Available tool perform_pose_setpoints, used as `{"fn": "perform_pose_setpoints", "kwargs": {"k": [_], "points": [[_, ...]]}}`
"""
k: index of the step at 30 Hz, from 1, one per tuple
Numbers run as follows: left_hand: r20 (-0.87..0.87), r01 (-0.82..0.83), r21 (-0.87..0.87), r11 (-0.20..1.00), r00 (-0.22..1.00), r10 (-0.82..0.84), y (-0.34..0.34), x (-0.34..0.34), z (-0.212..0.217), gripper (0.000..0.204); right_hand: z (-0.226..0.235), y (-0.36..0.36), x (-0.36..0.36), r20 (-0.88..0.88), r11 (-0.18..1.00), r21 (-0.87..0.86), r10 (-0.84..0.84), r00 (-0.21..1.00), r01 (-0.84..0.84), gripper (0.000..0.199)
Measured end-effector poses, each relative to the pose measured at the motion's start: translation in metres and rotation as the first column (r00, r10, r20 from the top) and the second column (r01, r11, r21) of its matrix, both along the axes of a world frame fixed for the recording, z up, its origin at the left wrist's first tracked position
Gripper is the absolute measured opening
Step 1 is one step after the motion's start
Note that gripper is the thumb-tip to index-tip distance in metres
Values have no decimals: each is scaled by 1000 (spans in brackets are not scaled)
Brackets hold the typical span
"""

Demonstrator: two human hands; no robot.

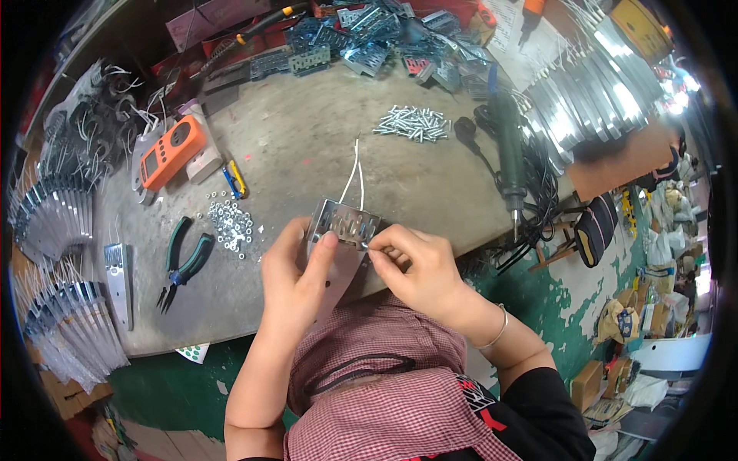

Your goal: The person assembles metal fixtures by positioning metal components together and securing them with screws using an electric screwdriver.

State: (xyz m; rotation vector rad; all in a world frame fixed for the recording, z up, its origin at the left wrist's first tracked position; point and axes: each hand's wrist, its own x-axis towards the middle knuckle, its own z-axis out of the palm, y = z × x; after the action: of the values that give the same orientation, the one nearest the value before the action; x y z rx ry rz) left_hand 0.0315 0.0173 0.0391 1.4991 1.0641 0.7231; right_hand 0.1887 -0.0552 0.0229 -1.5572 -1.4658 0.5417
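Note:
My left hand grips a flat metal plate near the table's front edge, its thumb pressed on a shiny slotted bracket at the plate's far end. Two white wires run from the bracket away over the tabletop. At the bracket's right corner my right hand is closed in a pinch. A small shiny metal piece shows at those fingertips; its exact kind is too small to make out.
Nuts, green-handled pliers, a yellow cutter and an orange meter lie left. Screws and slotted brackets are piled beyond. A power screwdriver hangs right, near stacked metal plates.

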Motion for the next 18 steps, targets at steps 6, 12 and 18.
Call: {"fn": "perform_pose_setpoints", "kwargs": {"k": [6,12,18], "points": [[36,-154,302,941,988,150,-9,10,-7,28,-8,1,-3,307,990,140,-8,952,-37,8],[-63,-227,454,862,956,286,-3,-8,-18,28,-13,15,-17,-60,972,234,0,998,14,10],[142,-294,245,924,954,266,-12,-4,16,36,16,14,1,-427,992,119,21,904,33,31]]}}
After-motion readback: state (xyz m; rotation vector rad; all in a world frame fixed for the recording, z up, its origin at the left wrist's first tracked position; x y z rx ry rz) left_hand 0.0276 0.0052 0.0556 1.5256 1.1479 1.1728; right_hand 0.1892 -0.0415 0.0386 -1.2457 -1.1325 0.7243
